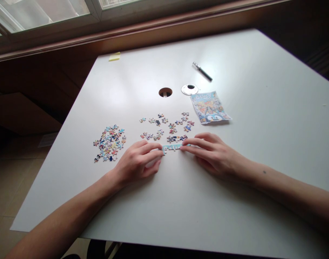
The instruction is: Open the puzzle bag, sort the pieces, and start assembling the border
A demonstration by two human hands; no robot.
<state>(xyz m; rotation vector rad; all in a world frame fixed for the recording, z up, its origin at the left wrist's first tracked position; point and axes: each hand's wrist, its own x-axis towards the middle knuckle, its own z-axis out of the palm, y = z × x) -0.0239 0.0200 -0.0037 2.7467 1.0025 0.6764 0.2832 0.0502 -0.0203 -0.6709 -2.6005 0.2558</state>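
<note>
Both hands lie low on the white bench (pixel 234 201), one at each end of a short strip (pixel 173 147) of joined puzzle pieces. The left hand (pixel 136 162) has its fingers (pixel 151 147) stretched almost flat and close together; the tips touch the left end of the strip, and the thumb lies under them on the bench. The right hand (pixel 211 153) is the same in mirror: its fingers (pixel 193 143) are long and only a little bent, and the tips press on the right end of the strip. No hand is closed around the strip; it lies flat on the bench between the fingertips, pale blue in colour.

Just behind the strip some loose pieces (pixel 167 126) are spread out. A denser pile (pixel 109 142) lies to the left, well apart from the left hand. Behind the right hand lies a printed picture (pixel 209 107), and farther back a pen (pixel 202 71).
</note>
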